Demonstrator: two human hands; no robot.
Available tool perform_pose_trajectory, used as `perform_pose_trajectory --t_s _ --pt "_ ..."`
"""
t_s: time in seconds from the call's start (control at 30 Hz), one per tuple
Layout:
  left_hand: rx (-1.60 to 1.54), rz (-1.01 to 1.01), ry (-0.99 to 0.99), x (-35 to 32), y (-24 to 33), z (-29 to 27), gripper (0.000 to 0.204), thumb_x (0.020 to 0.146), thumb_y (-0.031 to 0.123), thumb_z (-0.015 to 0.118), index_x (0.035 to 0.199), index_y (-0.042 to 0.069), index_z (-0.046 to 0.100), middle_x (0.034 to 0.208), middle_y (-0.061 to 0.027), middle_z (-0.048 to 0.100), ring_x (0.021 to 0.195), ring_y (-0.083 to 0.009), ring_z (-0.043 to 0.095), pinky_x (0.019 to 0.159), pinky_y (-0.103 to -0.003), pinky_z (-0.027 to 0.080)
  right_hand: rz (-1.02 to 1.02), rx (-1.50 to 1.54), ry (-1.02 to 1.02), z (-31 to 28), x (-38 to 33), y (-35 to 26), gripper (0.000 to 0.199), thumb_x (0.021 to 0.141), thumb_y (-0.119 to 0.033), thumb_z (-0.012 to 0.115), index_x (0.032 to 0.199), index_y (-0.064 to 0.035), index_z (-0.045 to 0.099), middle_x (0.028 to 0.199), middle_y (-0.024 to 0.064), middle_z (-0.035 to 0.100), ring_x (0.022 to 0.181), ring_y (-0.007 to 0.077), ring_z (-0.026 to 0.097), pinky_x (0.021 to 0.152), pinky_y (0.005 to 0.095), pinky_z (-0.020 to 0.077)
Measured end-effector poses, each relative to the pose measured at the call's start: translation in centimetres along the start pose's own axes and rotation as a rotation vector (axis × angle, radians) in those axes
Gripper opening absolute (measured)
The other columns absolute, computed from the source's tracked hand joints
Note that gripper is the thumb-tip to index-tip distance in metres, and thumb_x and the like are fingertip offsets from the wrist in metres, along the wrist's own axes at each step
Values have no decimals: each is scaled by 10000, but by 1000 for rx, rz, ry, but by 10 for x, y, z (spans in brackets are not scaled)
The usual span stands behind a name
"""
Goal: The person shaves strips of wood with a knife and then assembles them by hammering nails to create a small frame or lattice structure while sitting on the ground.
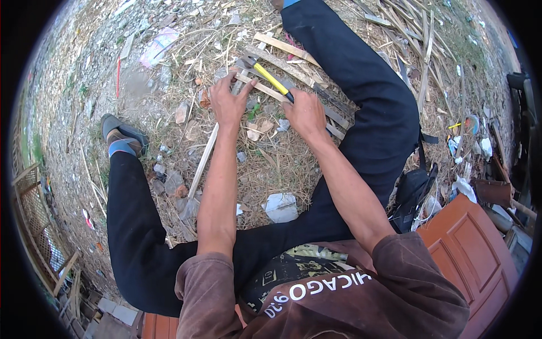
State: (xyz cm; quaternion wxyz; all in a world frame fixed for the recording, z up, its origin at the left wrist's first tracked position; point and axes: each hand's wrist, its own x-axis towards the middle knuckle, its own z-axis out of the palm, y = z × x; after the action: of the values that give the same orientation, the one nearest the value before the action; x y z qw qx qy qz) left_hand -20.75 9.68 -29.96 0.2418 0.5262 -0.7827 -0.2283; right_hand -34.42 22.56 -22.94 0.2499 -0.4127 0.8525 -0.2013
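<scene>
My right hand [306, 116] is closed around the black grip of a hammer [271, 79] with a yellow shaft. The hammer's metal head points up and to the left, above my left fingers. With my left hand [230, 101] I pinch a thin wooden strip [262, 88] near its left end, thumb and fingers on either side. The strip slants down to the right, just below the hammer shaft, and its right end reaches my right hand. Beyond the hammer lie wooden slats [285, 68]. Another long slat [204, 158] lies on the ground beside my left forearm.
My legs in black trousers [375, 85] spread around the work spot. Stones, dry grass and a white slab [280, 208] lie between them. More wood strips [426, 56] are piled at the far right. A brown panelled door [468, 248] lies behind me at right, near a black bag [411, 192].
</scene>
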Motion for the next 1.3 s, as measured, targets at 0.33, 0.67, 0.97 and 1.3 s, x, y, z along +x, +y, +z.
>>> perform_pose_trajectory --t_s 0.33,0.67,0.97,1.3 --pt "67 4 54 -6 12 0 680 669 513 843 1137 49 677 1063 -118 675 1024 -313 560 909 -427 444 57 80 -18 3 1 4 264 823 -159 709 1057 -38 691 824 243 687 816 422 674 766 493 525" --pt "18 -56 25 -7 12 -1 677 695 520 822 1169 64 662 1109 -111 659 1083 -311 539 952 -446 411 0 148 78 15 -4 15 257 841 -188 705 1035 -19 689 745 230 650 693 378 640 669 447 476" --pt "15 -134 -22 -4 16 -5 711 667 536 836 1182 77 662 1151 -108 654 1132 -307 540 997 -435 413 -128 325 115 14 -21 10 239 915 -213 640 1063 -26 650 794 246 655 752 438 641 659 498 480" --pt "-39 -90 32 -3 7 2 664 667 499 842 1150 74 676 1107 -92 662 1078 -305 550 948 -447 410 -278 375 181 6 -23 -12 218 908 -174 645 1068 -26 631 801 241 653 735 447 630 647 514 473"
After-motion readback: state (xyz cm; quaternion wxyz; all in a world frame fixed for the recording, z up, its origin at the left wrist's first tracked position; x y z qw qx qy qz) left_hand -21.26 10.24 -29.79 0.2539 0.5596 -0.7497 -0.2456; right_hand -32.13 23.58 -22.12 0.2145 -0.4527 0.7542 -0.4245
